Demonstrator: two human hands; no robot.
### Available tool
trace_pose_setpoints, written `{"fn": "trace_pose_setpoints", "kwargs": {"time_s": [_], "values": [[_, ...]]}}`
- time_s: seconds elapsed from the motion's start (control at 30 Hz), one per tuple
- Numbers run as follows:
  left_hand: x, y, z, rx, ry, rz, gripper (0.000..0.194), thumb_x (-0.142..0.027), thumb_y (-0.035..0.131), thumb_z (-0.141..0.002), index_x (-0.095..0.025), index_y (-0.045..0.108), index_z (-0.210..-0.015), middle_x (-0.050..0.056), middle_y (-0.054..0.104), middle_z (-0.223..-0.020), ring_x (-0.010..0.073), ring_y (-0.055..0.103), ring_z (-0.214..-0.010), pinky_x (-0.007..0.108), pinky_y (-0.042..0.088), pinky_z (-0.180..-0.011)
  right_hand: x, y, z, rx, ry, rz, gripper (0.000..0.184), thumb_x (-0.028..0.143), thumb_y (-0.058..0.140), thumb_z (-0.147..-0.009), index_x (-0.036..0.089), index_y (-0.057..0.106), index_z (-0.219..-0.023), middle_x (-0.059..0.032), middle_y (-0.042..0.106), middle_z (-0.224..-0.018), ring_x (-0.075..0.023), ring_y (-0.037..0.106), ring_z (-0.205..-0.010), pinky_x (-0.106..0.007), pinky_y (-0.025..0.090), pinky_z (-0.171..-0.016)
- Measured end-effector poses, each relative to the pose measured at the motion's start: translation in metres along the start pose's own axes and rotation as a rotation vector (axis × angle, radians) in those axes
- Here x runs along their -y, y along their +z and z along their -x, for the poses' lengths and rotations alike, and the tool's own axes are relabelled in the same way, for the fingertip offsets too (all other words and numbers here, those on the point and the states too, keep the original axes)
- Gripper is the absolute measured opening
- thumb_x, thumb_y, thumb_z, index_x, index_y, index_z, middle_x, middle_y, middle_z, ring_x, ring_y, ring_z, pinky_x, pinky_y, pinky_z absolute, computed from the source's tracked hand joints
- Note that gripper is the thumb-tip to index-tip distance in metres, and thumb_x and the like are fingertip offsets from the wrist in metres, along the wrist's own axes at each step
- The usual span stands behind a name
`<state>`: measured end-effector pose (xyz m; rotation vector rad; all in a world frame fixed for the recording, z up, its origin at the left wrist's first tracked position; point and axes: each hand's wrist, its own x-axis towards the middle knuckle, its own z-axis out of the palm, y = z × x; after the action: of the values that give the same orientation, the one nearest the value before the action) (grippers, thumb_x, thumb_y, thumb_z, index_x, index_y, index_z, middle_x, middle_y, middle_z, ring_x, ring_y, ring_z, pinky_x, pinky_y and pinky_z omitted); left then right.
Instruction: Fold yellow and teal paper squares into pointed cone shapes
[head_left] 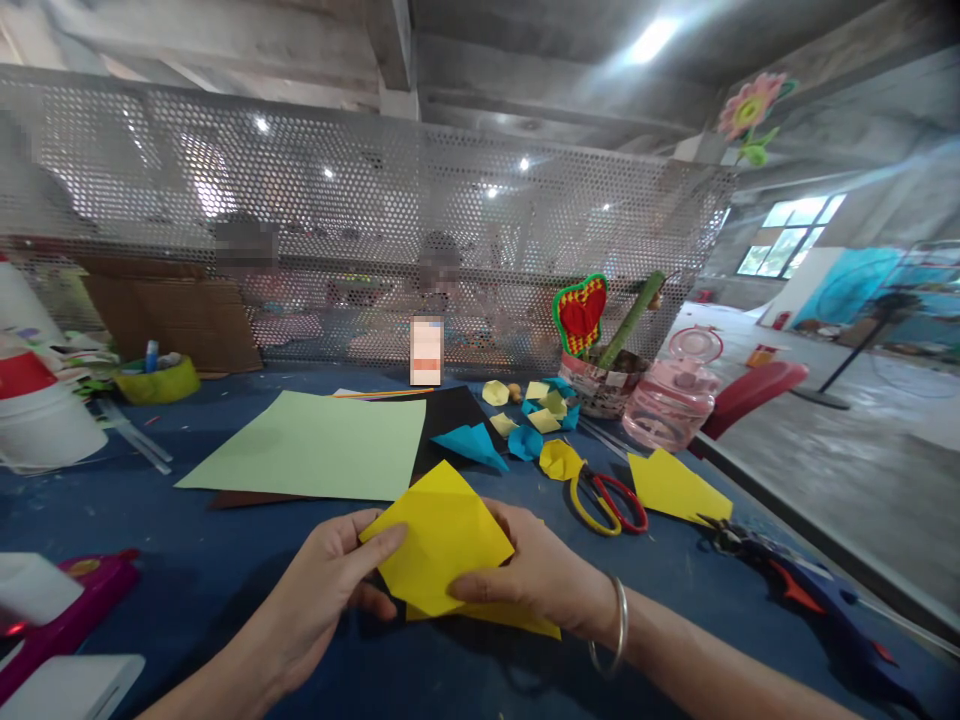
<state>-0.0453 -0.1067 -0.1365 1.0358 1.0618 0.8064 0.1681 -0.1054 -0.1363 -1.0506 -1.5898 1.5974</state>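
Observation:
A square of yellow paper (pixel 442 535), faintly creased, is held between my two hands, one corner pointing away from me. My left hand (pixel 341 570) pinches its left corner, thumb on top. My right hand (pixel 525 570) grips the right side, its thumb pressed along the lower edge. More yellow paper (pixel 517 618) lies just beneath, partly hidden. Beyond my hands lie a folded blue paper (pixel 472 445), a small yellow folded paper piece (pixel 561 460) and scissors (pixel 607 500) with red and yellow handles.
Pale green paper (pixel 322 445) lies left over dark sheets. A pink bottle (pixel 671 400), yellow sheet (pixel 679 485) and blue-handled pliers (pixel 810 580) are on the right. At left are a magenta tool (pixel 82 610) and a white bottle (pixel 45 420). A perforated metal screen (pixel 337 220) stands behind.

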Motion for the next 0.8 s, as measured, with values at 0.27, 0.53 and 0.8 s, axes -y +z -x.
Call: {"fn": "trace_pose_setpoints", "kwargs": {"time_s": [0.27,0.53,0.8], "values": [[0.001,0.004,-0.001,0.043,-0.069,0.123,0.041,-0.043,0.067,-0.082,-0.014,0.063,-0.111,0.011,0.072,-0.1,0.0187,0.069,-0.076,0.019,0.054,-0.049,-0.007,-0.002,-0.001,-0.155,-0.141,0.342,0.041,0.021,0.076,-0.064,0.019,0.063,-0.103,-0.0038,0.069,-0.102,-0.0233,0.063,-0.092,-0.031,0.052,-0.075],[0.001,0.003,0.0,0.044,0.003,0.106,0.035,-0.042,0.063,-0.085,-0.017,0.064,-0.109,0.008,0.069,-0.111,0.0247,0.065,-0.101,0.031,0.058,-0.079,-0.006,0.0,0.0,-0.216,-0.177,0.467,0.032,0.028,0.076,-0.068,0.019,0.066,-0.097,-0.0022,0.069,-0.092,-0.0215,0.063,-0.083,-0.028,0.05,-0.069],[0.009,-0.003,-0.005,-0.007,0.337,-0.208,0.02,-0.038,0.055,-0.089,-0.02,0.064,-0.091,0.004,0.071,-0.096,0.0237,0.065,-0.096,0.035,0.052,-0.089,-0.007,-0.014,-0.008,-0.274,-0.349,0.541,0.008,0.021,0.062,-0.082,0.018,0.068,-0.076,-0.0013,0.069,-0.078,-0.0174,0.063,-0.074,-0.027,0.048,-0.067]]}}
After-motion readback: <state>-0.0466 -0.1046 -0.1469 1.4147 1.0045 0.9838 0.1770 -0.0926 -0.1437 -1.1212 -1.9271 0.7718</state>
